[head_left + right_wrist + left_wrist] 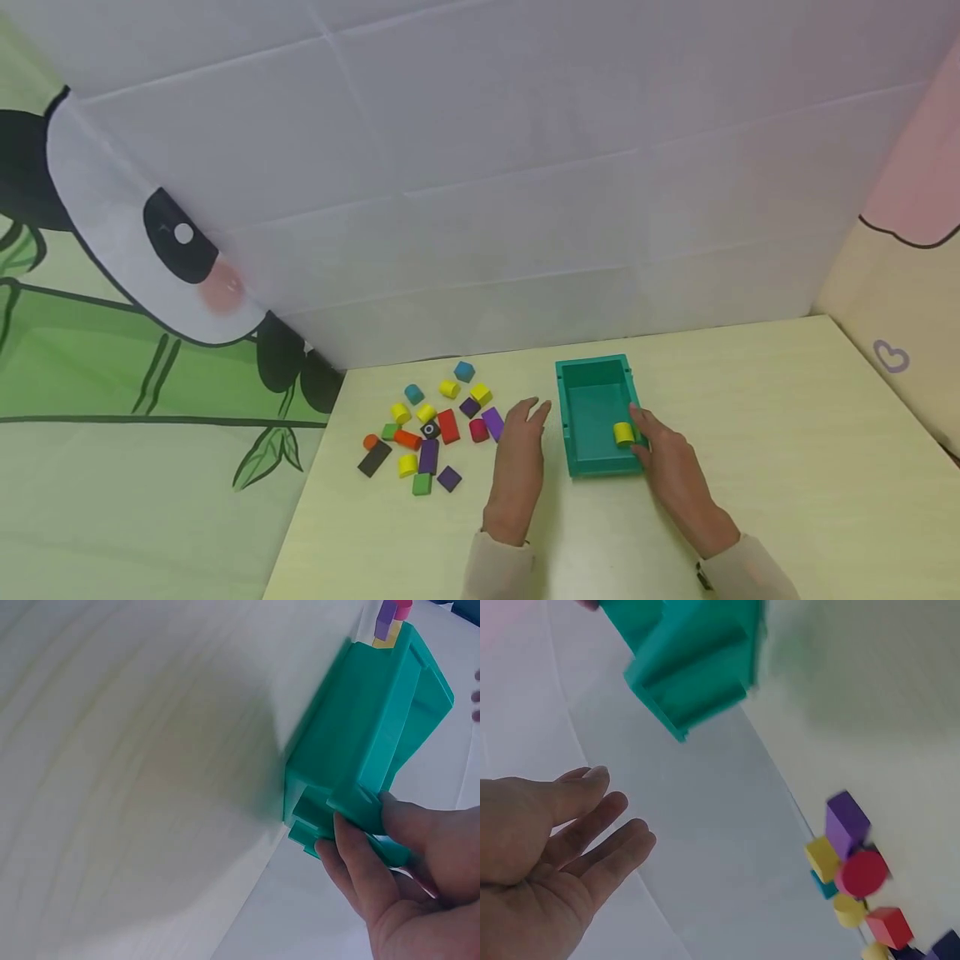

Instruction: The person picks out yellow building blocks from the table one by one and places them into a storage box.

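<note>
My right hand point(677, 471) pinches the right wall of a teal plastic bin point(596, 464), thumb over the rim and fingers along the outside, as the right wrist view shows. Inside that bin, near the right wall, lies a yellow cylinder block point(623, 433). My left hand point(517, 467) hovers between the bin and the loose blocks, its fingers relaxed and holding nothing. Nearest to it are a purple block point(493, 423) and a dark pink cylinder point(478, 430). The left wrist view shows that hand point(562, 855) with thumb and fingers apart.
Left of my hands, several coloured blocks lie scattered on the pale table point(787, 467), among them a red block point(448, 426), a black block point(374, 458) and a green block point(422, 484). Behind the table rises a pale cloth backdrop point(480, 250), with a panda print at the left.
</note>
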A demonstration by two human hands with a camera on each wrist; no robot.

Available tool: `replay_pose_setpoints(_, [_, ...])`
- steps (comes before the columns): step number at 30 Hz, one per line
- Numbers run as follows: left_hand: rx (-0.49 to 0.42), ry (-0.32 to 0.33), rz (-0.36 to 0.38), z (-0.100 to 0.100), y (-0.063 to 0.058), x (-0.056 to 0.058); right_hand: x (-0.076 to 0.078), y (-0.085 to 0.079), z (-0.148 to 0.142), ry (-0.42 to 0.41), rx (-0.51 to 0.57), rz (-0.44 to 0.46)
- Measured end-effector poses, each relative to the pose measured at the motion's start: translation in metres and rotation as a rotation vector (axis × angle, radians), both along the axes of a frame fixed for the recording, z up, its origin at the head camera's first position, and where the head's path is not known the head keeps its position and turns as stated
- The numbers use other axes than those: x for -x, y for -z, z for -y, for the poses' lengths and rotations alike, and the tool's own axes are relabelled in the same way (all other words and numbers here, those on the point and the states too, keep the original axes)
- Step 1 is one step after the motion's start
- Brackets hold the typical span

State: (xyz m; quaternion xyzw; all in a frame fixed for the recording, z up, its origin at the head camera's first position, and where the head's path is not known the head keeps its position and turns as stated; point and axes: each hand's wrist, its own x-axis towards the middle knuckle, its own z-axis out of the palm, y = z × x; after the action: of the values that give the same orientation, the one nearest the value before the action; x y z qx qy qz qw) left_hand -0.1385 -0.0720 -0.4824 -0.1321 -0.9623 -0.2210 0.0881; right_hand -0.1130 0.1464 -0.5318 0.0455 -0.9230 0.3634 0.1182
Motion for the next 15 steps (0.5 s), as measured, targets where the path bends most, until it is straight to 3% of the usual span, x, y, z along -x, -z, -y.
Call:
replay_pose_setpoints(7, [-0.012,-0.078,-0.005,0.027,0.005,0.002,0.000,0.001,-0.001,0.003,-0.001,-0.005])
replay_pose_setpoints(15, [-0.067,-0.111,-0.010,0.052,0.013,0.001,0.000,0.002,0.000,-0.002,-0.009,-0.024])
